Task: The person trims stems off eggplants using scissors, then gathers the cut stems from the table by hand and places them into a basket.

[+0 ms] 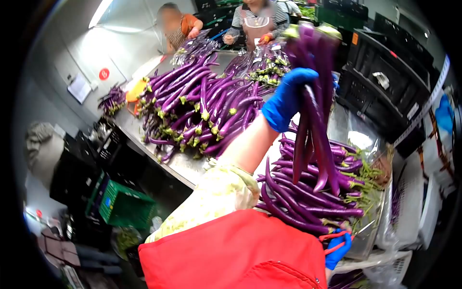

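Note:
My left hand (288, 100), in a blue glove, grips a bunch of long purple eggplants (317, 120) raised above the table, stalk ends up and tips hanging down. The bunch is slightly blurred. Low on the right, my right hand (340, 246), also gloved in blue, is closed around red-handled scissors (332, 237), their blades pointing up to the right. Close to the scissors lies a pile of eggplants (301, 195), many with stalks toward the right. A larger heap of loose eggplants (192, 103) covers the table on the left.
Metal table (180, 171) edges run along the front. Bagged eggplants (269, 67) lie at the back, where two people stand. Black crates (385, 72) are stacked at right; a green crate (126, 204) sits low left. Cut stalks (368, 180) litter the right side.

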The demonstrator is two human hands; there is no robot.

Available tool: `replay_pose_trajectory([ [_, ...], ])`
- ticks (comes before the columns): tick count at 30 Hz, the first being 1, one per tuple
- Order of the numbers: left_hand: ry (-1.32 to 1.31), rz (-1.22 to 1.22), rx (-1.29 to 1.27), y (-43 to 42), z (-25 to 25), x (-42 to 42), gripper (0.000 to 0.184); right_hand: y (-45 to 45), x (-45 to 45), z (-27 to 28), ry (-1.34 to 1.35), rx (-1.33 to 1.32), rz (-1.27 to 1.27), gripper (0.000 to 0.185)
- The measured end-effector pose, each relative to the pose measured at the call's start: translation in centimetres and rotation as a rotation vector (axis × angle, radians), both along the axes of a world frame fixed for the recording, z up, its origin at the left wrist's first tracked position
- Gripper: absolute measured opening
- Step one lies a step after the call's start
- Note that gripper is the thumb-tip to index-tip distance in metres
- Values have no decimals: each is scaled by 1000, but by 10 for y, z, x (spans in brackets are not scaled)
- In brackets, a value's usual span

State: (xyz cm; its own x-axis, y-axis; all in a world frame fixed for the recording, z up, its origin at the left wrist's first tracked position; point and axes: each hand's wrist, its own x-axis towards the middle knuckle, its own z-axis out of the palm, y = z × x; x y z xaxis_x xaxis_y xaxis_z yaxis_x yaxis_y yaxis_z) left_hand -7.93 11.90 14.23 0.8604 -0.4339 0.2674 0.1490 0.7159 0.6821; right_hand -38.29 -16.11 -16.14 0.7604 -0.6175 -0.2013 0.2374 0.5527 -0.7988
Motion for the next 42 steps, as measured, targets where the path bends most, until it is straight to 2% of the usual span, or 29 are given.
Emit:
replay_pose_trajectory([
  [1, -30, 188, -33, 19, 1, 5, 26, -4, -3, 3, 30, 3, 77, 33],
  [3, -47, 442, -161, 61, 3, 22, 28, 0, 1, 6, 49, -12, -1, 34],
  [4, -19, 677, -153, 86, -3, 31, 34, 5, 3, 13, 54, -13, 11, 34],
  [6, -215, 844, -280, 138, -18, 66, 39, 12, 4, 31, 72, -6, 32, 27],
  [8, -177, 1106, -410, 197, -17, 98, 44, -3, 5, 20, 85, 25, 73, 27],
  [9, -100, 1072, -418, 235, -25, 118, 48, -1, 8, 25, 112, 36, 69, 27],
  [12, -51, 1370, -310, 316, -37, 156, 60, -20, 6, 0, 130, -11, 118, 27],
  [13, 30, 1216, -301, 345, -54, 164, 59, -19, 7, 2, 127, 0, 112, 27],
  [14, -84, 1088, -353, 456, -139, 243, 48, -13, 8, 10, 135, -3, 95, 27],
  [16, -10, 1427, 1098, 449, -159, 223, 53, 5, 14, 31, 156, -3, 59, 28],
  [17, 35, 1245, 540, 467, -176, 243, 56, 7, 14, 35, 162, -27, 64, 28],
  [20, -264, 979, 866, 500, -187, 237, 60, 22, 16, 52, 181, -53, 80, 29],
  [21, -368, 974, 1096, 499, -181, 235, 58, -4, 4, 17, 121, 21, 100, 33],
  [22, -462, 1019, 1372, 502, -172, 224, 55, -8, 1, 15, 23, 18, 209, 32],
  [23, -559, 1032, 1584, 501, -164, 216, 53, 21, 15, 39, 99, 27, 19, 29],
  [24, -649, 1006, 1733, 508, -160, 212, 51, 20, 16, 38, 126, 39, -4, 29],
  [27, -878, 817, 1898, 524, -143, 215, 45, 17, 7, 33, 106, 90, -32, 29],
  [28, -848, 757, 1810, 520, -137, 220, 44, 18, 1, 36, 84, 92, -51, 30],
  [29, -650, 664, 1546, 513, -129, 224, 42, 16, -2, 40, 61, 93, -65, 30],
  [31, 102, 544, 540, 387, -72, 177, 44, 18, -9, 48, -24, 48, -54, 27],
  [33, -63, 88, 634, 270, -50, 126, 43, 17, -24, 40, -21, 59, -103, 26],
  [34, -65, 272, 816, 188, -44, 80, 43, 17, -28, 35, -26, 67, -114, 25],
  [35, -62, 202, 1007, 121, -41, 49, 45, 19, -29, 33, -32, 78, -132, 25],
  [36, -181, 99, 1181, 77, -57, 36, 49, 20, -30, 31, -41, 89, -147, 24],
  [37, -360, 6, 1039, 47, -80, 11, 59, 21, -32, 29, -49, 100, -163, 24],
  [38, -389, -106, 1105, 6, -85, -22, 70, 22, -36, 30, -45, 103, -139, 25],
  [40, -1056, -191, 1230, -34, -164, -10, 88, 28, -39, 33, -33, 117, -167, 27],
  [41, -1382, -81, 1404, -59, -171, -24, 95, 30, -40, 34, -26, 123, -182, 27],
  [42, -1431, -65, 1577, -80, -186, -30, 105, 31, -41, 33, -12, 112, -206, 29],
])
